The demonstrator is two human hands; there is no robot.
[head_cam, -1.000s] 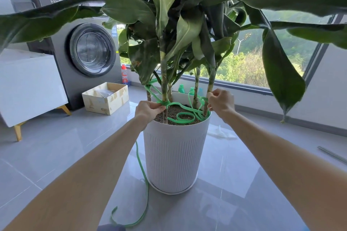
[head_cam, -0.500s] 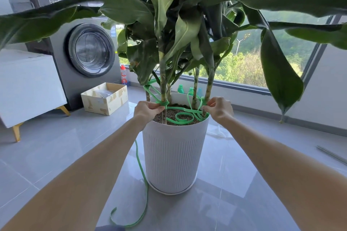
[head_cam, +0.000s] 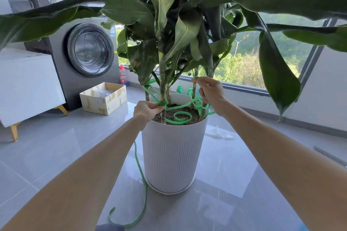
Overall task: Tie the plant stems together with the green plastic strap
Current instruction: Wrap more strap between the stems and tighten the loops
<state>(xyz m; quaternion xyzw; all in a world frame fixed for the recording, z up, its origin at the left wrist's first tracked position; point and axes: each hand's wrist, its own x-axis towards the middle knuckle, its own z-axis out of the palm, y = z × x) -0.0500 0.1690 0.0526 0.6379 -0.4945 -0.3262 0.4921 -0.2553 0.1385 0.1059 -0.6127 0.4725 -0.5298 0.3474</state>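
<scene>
A tall leafy plant stands in a white ribbed pot point(head_cam: 172, 148) on the floor, with several thin stems point(head_cam: 163, 88) rising from the soil. A green plastic strap point(head_cam: 182, 118) winds around the stems, coils on the soil and trails down the pot's left side across the floor. My left hand point(head_cam: 146, 109) pinches the strap where it wraps the left front stem. My right hand point(head_cam: 211, 92) is raised beside the right stems, pinching a strap end between thumb and fingers.
A grey washing machine point(head_cam: 82, 50) and a white cabinet point(head_cam: 28, 84) stand at the left, with an open cardboard box point(head_cam: 103, 97) on the floor between them and the pot. A window point(head_cam: 262, 65) runs behind the plant. Big leaves overhang both arms.
My right hand has lifted from the pot's rim up along the right stems, pulling the strap upward. The strap loop on the soil has shrunk to a smaller coil. The left hand stays put.
</scene>
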